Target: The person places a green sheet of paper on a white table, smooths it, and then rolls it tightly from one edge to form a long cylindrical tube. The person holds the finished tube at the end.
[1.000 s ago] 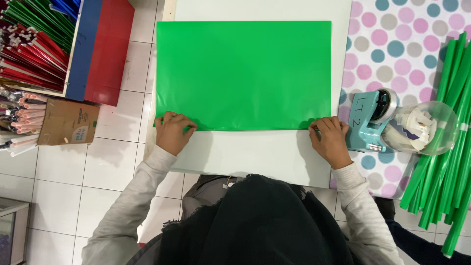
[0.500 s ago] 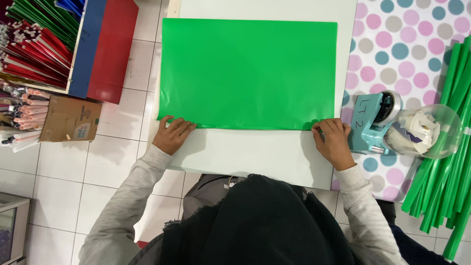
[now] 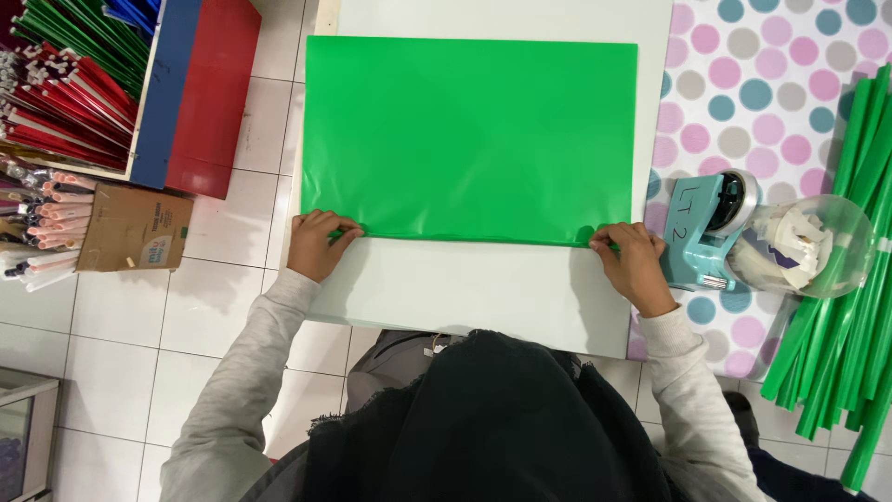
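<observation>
Small craft workshop, likely home-based. White worktable (image 3: 502,297) over tiled floor (image 3: 121,325). Bins of red and green rolled sticks (image 3: 74,84) at left, more green sticks (image 3: 841,307) at right. Tape dispenser (image 3: 711,232) on polka-dot cloth (image 3: 762,84). Cardboard box (image 3: 135,228) holds pink-tipped sticks.

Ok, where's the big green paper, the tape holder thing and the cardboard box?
green paper (image 3: 469,139), head view, middle of the sheet.
tape dispenser (image 3: 701,237), head view, its light blue body.
cardboard box (image 3: 135,228), head view, its brown top face.
</observation>
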